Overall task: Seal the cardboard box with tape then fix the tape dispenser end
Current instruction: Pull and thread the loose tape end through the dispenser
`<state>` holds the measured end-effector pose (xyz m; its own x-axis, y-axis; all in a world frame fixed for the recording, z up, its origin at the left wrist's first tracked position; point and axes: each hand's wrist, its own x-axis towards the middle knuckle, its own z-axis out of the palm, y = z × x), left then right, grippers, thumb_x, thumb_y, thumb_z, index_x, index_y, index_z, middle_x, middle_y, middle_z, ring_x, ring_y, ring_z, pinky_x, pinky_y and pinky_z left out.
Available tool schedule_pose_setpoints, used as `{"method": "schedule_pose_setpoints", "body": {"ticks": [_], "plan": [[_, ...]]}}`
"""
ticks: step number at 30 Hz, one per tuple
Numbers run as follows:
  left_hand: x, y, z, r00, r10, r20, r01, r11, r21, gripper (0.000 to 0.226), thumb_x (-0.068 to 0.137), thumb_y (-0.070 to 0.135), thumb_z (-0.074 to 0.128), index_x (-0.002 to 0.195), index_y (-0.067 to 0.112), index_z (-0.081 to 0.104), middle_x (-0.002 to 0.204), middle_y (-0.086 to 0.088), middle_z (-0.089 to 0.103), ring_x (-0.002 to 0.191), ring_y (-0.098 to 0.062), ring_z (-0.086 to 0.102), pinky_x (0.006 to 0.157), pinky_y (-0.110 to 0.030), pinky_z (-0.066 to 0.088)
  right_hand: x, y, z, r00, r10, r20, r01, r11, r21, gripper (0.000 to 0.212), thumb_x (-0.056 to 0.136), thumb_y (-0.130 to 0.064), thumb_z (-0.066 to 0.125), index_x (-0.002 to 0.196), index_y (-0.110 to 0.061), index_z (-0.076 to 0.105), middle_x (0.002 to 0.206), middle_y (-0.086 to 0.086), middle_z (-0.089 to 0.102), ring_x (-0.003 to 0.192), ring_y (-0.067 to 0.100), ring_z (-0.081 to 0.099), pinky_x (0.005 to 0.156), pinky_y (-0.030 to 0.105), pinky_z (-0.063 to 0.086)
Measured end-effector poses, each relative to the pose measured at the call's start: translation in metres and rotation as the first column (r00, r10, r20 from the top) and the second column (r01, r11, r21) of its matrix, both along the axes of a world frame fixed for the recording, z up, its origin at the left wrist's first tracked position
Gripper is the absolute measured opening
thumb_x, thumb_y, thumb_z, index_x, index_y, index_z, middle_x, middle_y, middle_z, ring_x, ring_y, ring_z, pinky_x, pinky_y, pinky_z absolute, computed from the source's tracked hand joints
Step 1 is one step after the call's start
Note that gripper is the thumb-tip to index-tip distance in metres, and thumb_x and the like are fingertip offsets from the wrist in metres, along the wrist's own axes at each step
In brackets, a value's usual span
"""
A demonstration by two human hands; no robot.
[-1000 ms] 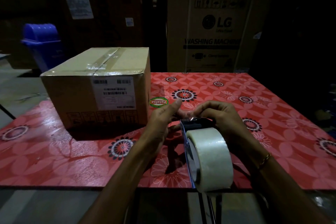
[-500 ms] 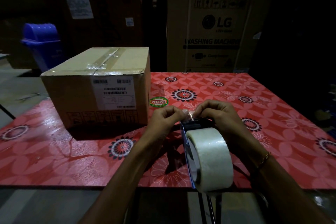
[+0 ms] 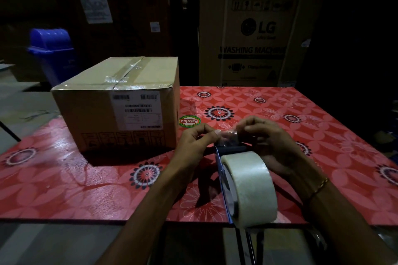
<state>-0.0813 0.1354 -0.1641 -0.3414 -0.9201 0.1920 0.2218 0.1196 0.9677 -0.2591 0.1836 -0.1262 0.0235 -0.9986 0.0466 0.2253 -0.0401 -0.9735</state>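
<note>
Since half a second ago the two hands have drawn slightly apart, and a short stretch of clear tape end (image 3: pixel 226 134) now shows between them, where before the fingertips nearly met. The left hand (image 3: pixel 195 143) has its fingers curled and pinched closed on the left side of that loose tape, thumb pressed to forefinger. The right hand (image 3: pixel 270 142) is likewise closed, its fingertips nipping the right side of the tape above the front of the tape dispenser (image 3: pixel 231 149), with the palm lying along the dispenser's right side. The dispenser sits at the near edge of the table (image 3: pixel 323 127), its blue frame pointing away from the person, and the big roll of clear tape (image 3: pixel 251 187) stands upright on it just behind the hands. The cardboard box (image 3: pixel 116 109) rests on the left part of the table, well apart from the hands, its top flaps shut with a strip of clear tape along the centre seam and a white label on the near face. A round green sticker (image 3: pixel 189 121) lies on the red patterned cloth just beside the box's right corner. A thin bangle (image 3: pixel 318 188) circles the right wrist.
</note>
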Motion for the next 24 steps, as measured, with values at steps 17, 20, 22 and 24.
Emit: {"method": "schedule_pose_setpoints", "body": {"ticks": [17, 20, 22, 24], "plan": [[0.000, 0.003, 0.001, 1.000, -0.007, 0.015, 0.008, 1.000, -0.024, 0.015, 0.094, 0.011, 0.061, 0.083, 0.001, 0.062, 0.088, -0.017, 0.065, 0.085, -0.022, 0.067, 0.074, -0.029, 0.055, 0.013, 0.000, -0.007, 0.896, -0.101, -0.433, 0.061, 0.993, -0.105, 0.029, 0.090, -0.028, 0.066, 0.096, -0.001, 0.074, 0.101, 0.016, 0.075, 0.095, 0.021, 0.071, 0.082, 0.030, 0.054], [-0.001, 0.002, 0.001, 1.000, -0.001, 0.010, 0.001, 1.000, -0.023, 0.016, 0.094, 0.011, 0.060, 0.081, 0.003, 0.061, 0.087, -0.017, 0.064, 0.085, -0.023, 0.065, 0.078, -0.035, 0.057, 0.014, -0.001, -0.008, 0.915, -0.116, -0.385, 0.087, 0.992, -0.094, 0.030, 0.095, -0.024, 0.060, 0.098, 0.003, 0.073, 0.102, 0.019, 0.075, 0.093, 0.023, 0.072, 0.076, 0.026, 0.056], [-0.002, 0.002, 0.001, 1.000, 0.003, 0.004, -0.003, 1.000, -0.020, 0.018, 0.095, 0.011, 0.059, 0.078, 0.005, 0.060, 0.087, -0.018, 0.064, 0.086, -0.025, 0.064, 0.081, -0.038, 0.057, 0.016, -0.001, -0.009, 0.921, -0.127, -0.368, 0.093, 0.990, -0.108, 0.029, 0.096, -0.022, 0.059, 0.097, 0.004, 0.073, 0.101, 0.019, 0.075, 0.095, 0.029, 0.072, 0.075, 0.028, 0.057], [-0.002, 0.001, 0.001, 1.000, 0.009, -0.010, -0.009, 1.000, -0.004, 0.021, 0.096, 0.014, 0.059, 0.076, 0.008, 0.060, 0.088, -0.018, 0.065, 0.087, -0.026, 0.064, 0.081, -0.039, 0.056, 0.018, 0.000, -0.010, 0.927, -0.141, -0.348, 0.102, 0.986, -0.128, 0.028, 0.096, -0.020, 0.059, 0.096, 0.004, 0.073, 0.099, 0.018, 0.076, 0.089, 0.026, 0.073, 0.074, 0.030, 0.057]]}}
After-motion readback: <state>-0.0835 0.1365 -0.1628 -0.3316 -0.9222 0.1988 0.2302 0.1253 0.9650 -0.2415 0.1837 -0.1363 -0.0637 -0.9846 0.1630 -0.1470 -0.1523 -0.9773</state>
